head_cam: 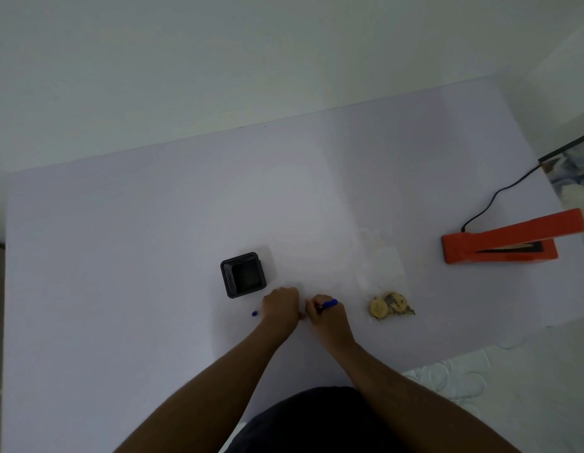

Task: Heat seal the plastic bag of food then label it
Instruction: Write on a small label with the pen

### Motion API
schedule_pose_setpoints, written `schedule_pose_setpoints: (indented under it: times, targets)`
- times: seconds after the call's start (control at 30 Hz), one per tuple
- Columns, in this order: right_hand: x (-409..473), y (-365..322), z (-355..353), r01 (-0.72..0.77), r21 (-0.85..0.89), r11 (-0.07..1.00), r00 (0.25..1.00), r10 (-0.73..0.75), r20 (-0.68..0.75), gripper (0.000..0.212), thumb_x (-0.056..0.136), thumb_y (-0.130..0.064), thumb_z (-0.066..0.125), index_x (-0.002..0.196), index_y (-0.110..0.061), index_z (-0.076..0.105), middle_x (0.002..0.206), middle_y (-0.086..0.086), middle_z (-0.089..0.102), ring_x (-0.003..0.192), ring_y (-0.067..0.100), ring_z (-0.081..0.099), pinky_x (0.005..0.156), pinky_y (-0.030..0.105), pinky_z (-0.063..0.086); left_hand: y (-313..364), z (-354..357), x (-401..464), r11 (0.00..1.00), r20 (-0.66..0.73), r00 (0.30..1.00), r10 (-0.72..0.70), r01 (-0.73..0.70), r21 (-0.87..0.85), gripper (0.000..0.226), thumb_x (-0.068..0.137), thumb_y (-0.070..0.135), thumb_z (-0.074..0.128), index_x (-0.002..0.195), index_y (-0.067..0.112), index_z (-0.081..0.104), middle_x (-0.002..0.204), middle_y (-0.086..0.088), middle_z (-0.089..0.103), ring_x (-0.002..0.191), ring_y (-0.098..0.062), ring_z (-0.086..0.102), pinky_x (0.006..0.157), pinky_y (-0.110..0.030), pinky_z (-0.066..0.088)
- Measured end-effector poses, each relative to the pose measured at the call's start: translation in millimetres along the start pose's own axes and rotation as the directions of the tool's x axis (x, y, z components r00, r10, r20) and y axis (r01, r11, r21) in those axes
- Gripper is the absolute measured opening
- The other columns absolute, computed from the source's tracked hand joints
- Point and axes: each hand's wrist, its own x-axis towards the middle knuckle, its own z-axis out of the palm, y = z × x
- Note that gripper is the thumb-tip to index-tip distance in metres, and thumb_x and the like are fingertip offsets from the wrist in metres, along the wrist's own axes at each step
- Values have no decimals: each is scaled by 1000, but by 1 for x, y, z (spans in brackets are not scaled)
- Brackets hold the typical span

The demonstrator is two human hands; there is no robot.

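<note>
One plastic bag (pixel 382 273) lies flat on the table (pixel 120 256), holding two cookies (pixel 387 305) — right of both hands. The right hand (pixel 328 317) grips one blue pen (pixel 328 304). The left hand (pixel 281 305) is curled; its contents cannot be told. One pen cap (pixel 254 313), one black tray (pixel 243 274), one orange sealer (pixel 509 240) — no legible writing.

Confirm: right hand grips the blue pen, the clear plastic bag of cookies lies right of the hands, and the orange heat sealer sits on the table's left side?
Wrong on one point: the orange heat sealer sits on the right side of the white table, as the head view shows. The right hand does grip the blue pen, and the clear plastic bag of cookies lies right of the hands.
</note>
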Motion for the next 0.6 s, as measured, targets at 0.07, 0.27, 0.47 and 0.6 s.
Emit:
schedule_pose_setpoints:
  times: [0.07,0.27,0.47,0.6]
  targets:
    - [0,2,1,-7,-17,1000,1000,7,7,36,94,-7,60,61,-15,46,56,-10,42,50,5,45,51,10,30,0,-1,-1,1000,-1,1000,1,-1,-5,35,85,38,73,104,11,63,100,-8,66,90,-23,65,75,-33,51]
    - [0,7,6,1,-90,996,999,3,45,32,94,-8,57,64,-14,50,59,-13,42,51,0,41,52,13,29,-1,-1,-1,1000,-3,1000,7,-7,-4,29,87,34,72,103,11,61,101,-8,67,90,-22,65,71,-31,48]
    - [-1,11,8,21,-117,993,997,-12,77,31,94,-7,55,64,-14,50,60,-14,40,55,-3,46,54,12,30,0,-2,-1,1000,0,1000,5,-5,2,29,87,33,72,102,11,61,101,-8,66,91,-22,64,73,-32,48]
    - [-2,12,6,34,-107,994,999,-32,24,34,93,-6,58,62,-15,48,59,-10,42,53,1,45,53,8,31,0,-2,-2,1000,3,1000,0,0,-2,30,86,34,73,103,11,62,101,-8,67,91,-23,65,72,-32,49]
